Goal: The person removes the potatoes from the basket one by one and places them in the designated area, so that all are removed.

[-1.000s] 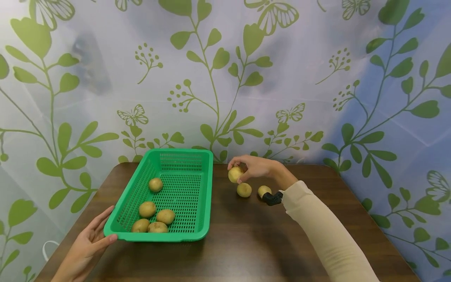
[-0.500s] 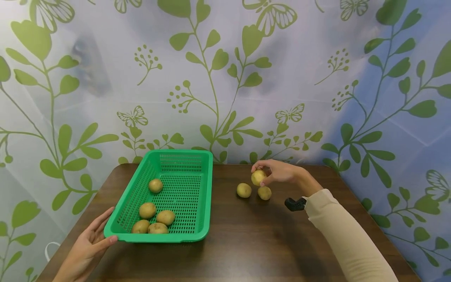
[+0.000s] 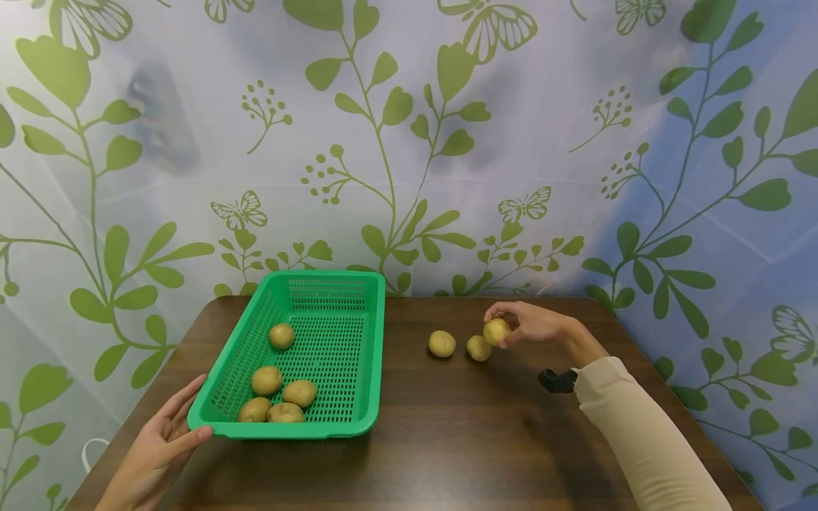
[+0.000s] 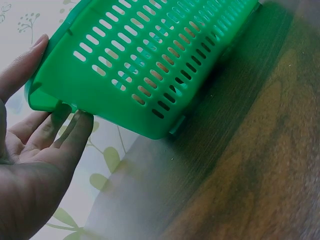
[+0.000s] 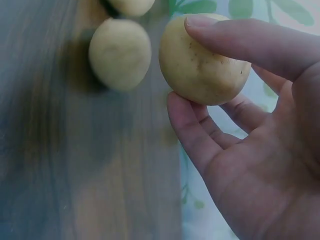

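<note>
My right hand [image 3: 533, 323] pinches a potato [image 5: 202, 62] between thumb and fingers, over the right part of the table. Two more potatoes lie to its left in the head view: one potato [image 3: 478, 348] close beside the held one, another potato [image 3: 442, 344] farther left. My left hand [image 3: 162, 443] grips the near left corner of a green plastic basket [image 3: 377, 355], thumb on the rim and fingers curled beneath it, as the left wrist view [image 4: 45, 130] also shows. Several potatoes sit inside the basket, most of them in its near left corner, with a single potato [image 3: 282, 336] farther back.
The dark brown wooden table [image 3: 434, 454] ends at the back against a hanging cloth [image 3: 409, 142] printed with green leaves and butterflies. A black camera mount [image 3: 557, 381] projects from the right wrist. A white cable [image 3: 89, 454] shows beyond the table's left edge.
My right hand has moved right with the potato, from above the left loose potato to the right side of the other one, and a little lower. Left hand and basket have stayed put.
</note>
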Demonstrator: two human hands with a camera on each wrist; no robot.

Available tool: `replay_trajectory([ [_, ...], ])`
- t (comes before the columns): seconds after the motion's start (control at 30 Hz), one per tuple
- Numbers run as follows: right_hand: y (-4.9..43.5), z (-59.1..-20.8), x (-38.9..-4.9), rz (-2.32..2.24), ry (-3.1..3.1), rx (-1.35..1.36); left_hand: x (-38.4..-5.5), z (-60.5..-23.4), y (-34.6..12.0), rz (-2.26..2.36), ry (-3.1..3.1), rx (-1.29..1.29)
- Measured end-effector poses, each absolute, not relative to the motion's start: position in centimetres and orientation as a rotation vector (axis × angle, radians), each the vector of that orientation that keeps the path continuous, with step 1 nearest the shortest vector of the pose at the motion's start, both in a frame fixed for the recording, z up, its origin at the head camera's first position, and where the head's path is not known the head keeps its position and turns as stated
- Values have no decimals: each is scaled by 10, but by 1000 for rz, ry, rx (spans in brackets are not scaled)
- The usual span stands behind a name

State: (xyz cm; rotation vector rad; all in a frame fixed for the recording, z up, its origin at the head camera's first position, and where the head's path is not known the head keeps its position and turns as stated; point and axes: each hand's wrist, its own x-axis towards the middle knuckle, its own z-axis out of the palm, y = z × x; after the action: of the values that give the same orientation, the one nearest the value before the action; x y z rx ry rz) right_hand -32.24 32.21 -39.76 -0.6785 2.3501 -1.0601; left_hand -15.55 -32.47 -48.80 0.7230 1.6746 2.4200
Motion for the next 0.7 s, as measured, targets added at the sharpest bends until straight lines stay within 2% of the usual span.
replay_trajectory([
  [0.7,354,-450,-324,-1246,2271,-631,-155,-488,-324,2406,1726,704],
])
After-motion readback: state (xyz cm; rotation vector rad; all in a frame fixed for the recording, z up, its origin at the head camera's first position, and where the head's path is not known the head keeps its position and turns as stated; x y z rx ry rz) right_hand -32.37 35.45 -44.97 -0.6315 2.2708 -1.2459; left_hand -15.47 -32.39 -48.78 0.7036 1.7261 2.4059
